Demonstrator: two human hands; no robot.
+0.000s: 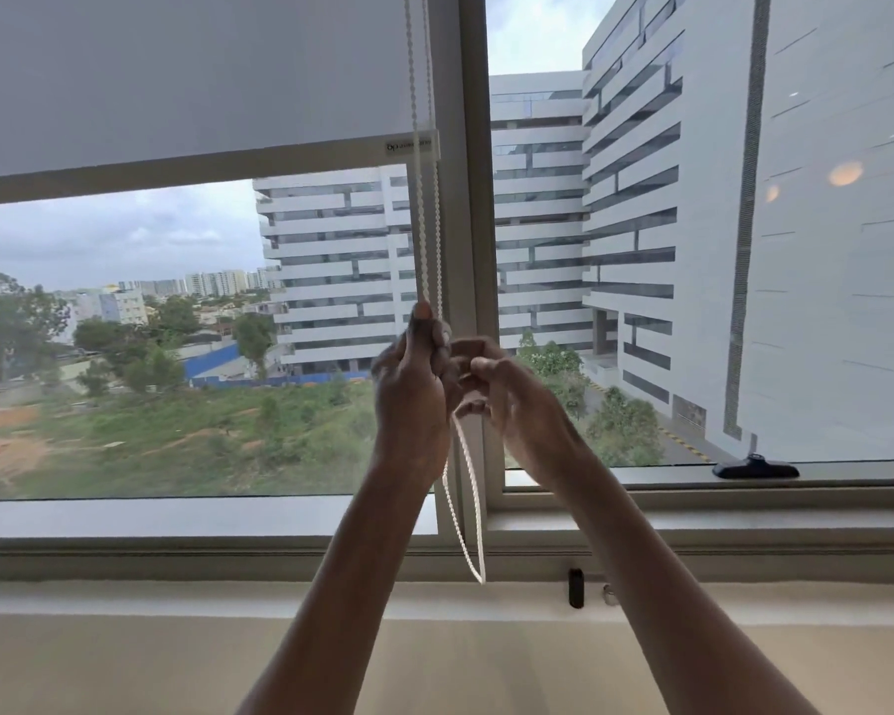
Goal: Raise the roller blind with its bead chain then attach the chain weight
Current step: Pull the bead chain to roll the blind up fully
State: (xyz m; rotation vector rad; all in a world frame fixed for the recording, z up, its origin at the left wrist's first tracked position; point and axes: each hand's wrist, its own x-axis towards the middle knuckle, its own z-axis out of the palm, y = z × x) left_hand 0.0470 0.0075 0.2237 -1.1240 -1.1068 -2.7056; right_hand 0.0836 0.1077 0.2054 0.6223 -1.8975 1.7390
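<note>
A grey roller blind covers the upper part of the left window pane, its bottom bar about a quarter of the way down the view. The white bead chain hangs in two strands along the blind's right edge. My left hand grips both strands, thumb up on the chain. My right hand sits right beside it with fingers curled around the chain. Below the hands the chain's loop hangs free, ending just above the sill. A small black chain weight stands on the sill to the right.
The vertical window mullion runs just behind the chain. A black window handle lies on the right pane's lower frame. A small metallic piece sits beside the black weight. The pale sill ledge spans the width.
</note>
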